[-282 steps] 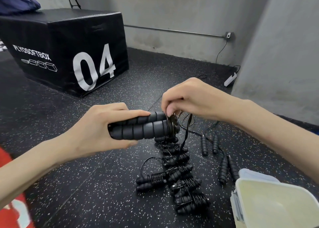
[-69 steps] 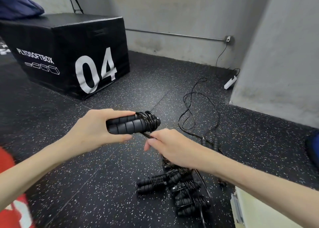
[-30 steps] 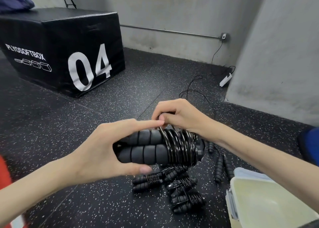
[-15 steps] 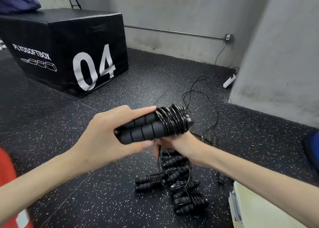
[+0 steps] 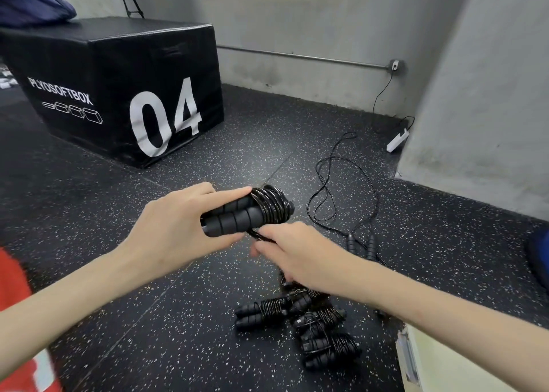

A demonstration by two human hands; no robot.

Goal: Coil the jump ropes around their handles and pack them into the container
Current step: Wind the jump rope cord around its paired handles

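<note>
My left hand (image 5: 175, 231) grips two black foam jump rope handles (image 5: 234, 218) held side by side. Black cord is coiled round their far end (image 5: 271, 204). Just below the handles my right hand (image 5: 297, 252) pinches the loose end of that cord (image 5: 258, 235). Several coiled jump ropes (image 5: 300, 323) lie in a pile on the floor, partly behind my right forearm. An uncoiled rope (image 5: 332, 195) lies spread out farther back, with its two handles (image 5: 361, 243) near my right wrist. A corner of the pale container (image 5: 427, 359) shows at the lower right.
A black plyo box marked 04 (image 5: 118, 94) stands at the back left on the speckled rubber floor. A grey wall and pillar (image 5: 481, 94) close the right side. A white power strip (image 5: 396, 139) lies at the pillar's foot. A blue object (image 5: 539, 258) sits at the right edge.
My right hand has come from under the coil to the near side of the handles, drawing the cord's end with it. The handles have tilted slightly.
</note>
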